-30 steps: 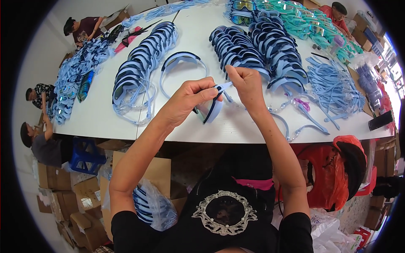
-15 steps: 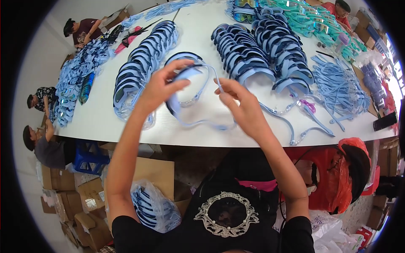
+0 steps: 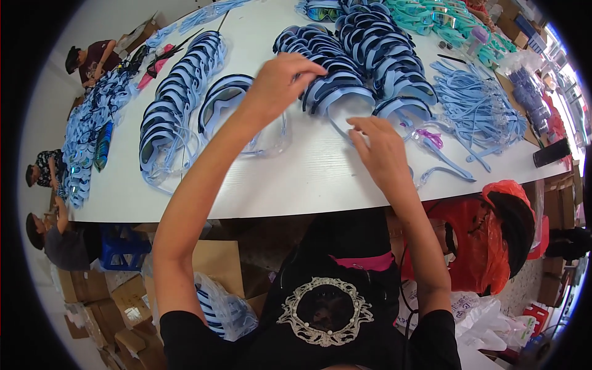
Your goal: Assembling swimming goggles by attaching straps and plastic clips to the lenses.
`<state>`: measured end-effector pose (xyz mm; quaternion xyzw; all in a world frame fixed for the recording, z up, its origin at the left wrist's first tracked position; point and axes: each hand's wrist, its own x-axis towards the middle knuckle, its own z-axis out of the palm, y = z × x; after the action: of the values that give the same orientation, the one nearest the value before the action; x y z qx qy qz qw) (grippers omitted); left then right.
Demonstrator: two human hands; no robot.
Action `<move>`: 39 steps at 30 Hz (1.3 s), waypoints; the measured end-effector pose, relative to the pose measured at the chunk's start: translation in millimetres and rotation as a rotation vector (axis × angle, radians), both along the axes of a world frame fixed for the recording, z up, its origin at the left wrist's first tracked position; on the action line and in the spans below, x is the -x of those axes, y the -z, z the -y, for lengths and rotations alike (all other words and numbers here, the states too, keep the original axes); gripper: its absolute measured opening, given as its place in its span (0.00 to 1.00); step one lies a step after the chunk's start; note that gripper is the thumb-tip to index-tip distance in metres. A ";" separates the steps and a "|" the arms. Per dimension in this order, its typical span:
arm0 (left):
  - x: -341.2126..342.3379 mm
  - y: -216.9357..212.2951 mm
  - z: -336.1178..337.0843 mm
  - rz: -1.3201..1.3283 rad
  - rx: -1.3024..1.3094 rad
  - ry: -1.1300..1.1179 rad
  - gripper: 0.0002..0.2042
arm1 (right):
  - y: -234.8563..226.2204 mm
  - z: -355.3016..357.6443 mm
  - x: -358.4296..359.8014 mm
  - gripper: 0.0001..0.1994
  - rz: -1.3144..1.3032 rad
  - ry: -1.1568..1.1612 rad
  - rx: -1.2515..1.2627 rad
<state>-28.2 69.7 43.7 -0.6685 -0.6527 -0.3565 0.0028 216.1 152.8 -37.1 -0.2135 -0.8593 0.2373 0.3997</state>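
Note:
My left hand (image 3: pixel 280 86) reaches over the front end of a middle row of blue goggles (image 3: pixel 339 98). Its fingers stretch over the nearest pair's dark frame, the thumb held apart from them; a firm grip does not show. A little to the right and nearer me, my right hand (image 3: pixel 383 151) hovers with thumb and fingers apart. Beside its fingertips a light blue strap (image 3: pixel 338 126) trails from the front goggles. Left of my left hand, blue goggles (image 3: pixel 225 92) stand on the white table, partly hidden by my forearm, with a clear-clipped strap (image 3: pixel 280 132) by them.
Another goggles row (image 3: pixel 179 92) stands at left; a further row (image 3: pixel 391 61) lies right of the middle one. Loose blue straps (image 3: pixel 478 105) pile at right, near a black cylinder (image 3: pixel 552 153). Green goggles (image 3: pixel 441 18) lie far right. Several people sit around the table.
The goggles I held between both hands now stand on the table at left. My hands have moved right to the middle row, the left one reaching farther away. The view has shifted.

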 end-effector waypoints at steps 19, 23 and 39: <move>-40.5 26.7 -83.0 -0.185 0.344 0.113 0.18 | -3.6 -7.1 -15.5 0.06 0.306 -0.068 -0.257; -48.3 29.0 -83.5 -0.100 0.534 0.028 0.27 | 16.0 -0.6 12.1 0.07 0.269 -0.072 -0.356; -63.6 6.9 -14.5 0.292 0.610 0.161 0.30 | 2.4 -28.1 -16.1 0.09 -0.263 -0.108 0.598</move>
<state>35.3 84.2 36.8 -0.6298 -0.6679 -0.2362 -0.3186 232.1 180.8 -39.5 -0.2432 -0.7025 0.5255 0.4138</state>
